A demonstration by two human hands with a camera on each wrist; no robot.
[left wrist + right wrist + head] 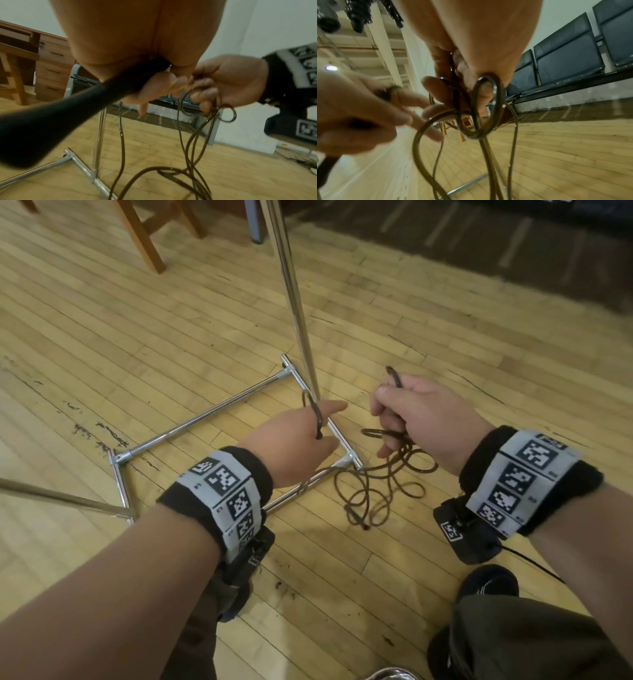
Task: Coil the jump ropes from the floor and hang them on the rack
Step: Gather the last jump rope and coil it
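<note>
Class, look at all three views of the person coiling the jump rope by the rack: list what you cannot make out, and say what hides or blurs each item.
- Top of the rack: cut off by the head view's upper edge.
- Handle end: blurred, cut off at the left wrist view's edge.
- Left hand: blurred in the right wrist view.
- Number of rope loops held by the right hand: hidden by its fingers.
- Second handle: not visible anywhere.
</note>
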